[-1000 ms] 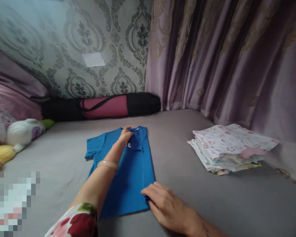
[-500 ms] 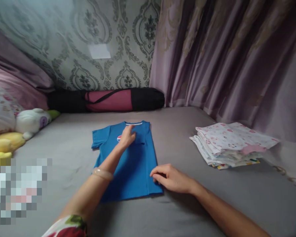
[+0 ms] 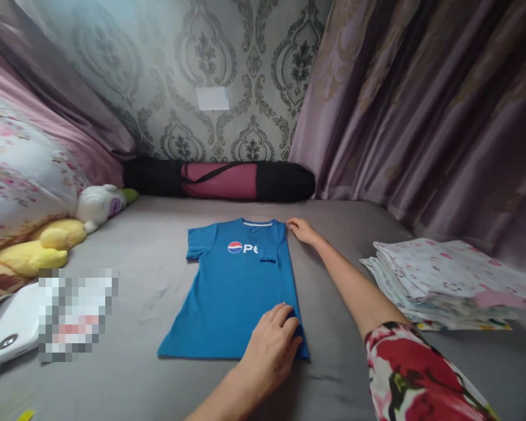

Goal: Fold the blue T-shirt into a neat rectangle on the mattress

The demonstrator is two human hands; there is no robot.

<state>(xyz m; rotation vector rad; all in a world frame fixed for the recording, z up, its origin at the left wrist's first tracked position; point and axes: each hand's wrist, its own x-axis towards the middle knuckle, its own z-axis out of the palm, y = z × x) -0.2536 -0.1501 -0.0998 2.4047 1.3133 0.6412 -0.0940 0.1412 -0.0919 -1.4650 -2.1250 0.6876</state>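
Note:
A blue T-shirt [image 3: 228, 298] lies flat on the grey bed sheet, its right side folded inward, with the short sleeve lying over part of the chest print. My left hand [image 3: 274, 345] is at the shirt's lower right edge, its fingers curled down on the fabric; the fingertips are partly hidden. At the top right, near the shoulder, the fingers of my right hand [image 3: 301, 230] pinch the shirt's edge. The left sleeve points outward.
A stack of folded patterned cloths [image 3: 447, 275] sits at the right. A black and pink long bag [image 3: 228, 180] lies along the wall. Plush toys [image 3: 99, 206], a floral pillow [image 3: 21, 169] and a white device [image 3: 15, 327] are on the left.
My left hand has moved from the chest print down to the shirt's lower right edge. My right hand has gone from that edge up to the shoulder. The view has shifted left.

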